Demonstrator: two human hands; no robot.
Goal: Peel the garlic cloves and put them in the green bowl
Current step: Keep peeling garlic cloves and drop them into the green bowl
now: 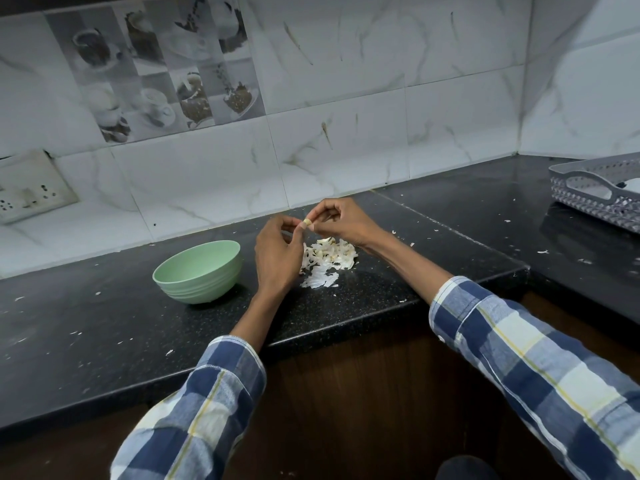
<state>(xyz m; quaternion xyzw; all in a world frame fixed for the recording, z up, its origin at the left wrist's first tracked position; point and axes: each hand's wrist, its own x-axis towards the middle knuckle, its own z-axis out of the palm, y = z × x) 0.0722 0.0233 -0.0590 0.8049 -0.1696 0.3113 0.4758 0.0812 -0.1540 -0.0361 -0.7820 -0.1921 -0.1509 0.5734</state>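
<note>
Plaid sleeves (194,407) over speckled black counter (104,327), left hand (277,254) and right hand (341,221) both pinching garlic clove (307,223).

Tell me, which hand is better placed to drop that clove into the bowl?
Probably the left hand: it is next to the green bowl, while the right hand is farther away. Both pinch the clove.

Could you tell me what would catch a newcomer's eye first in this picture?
First, both hands, left and right, pinching a garlic clove above the black counter. Below them lies a white heap of skins, with the green bowl to its left.
</note>
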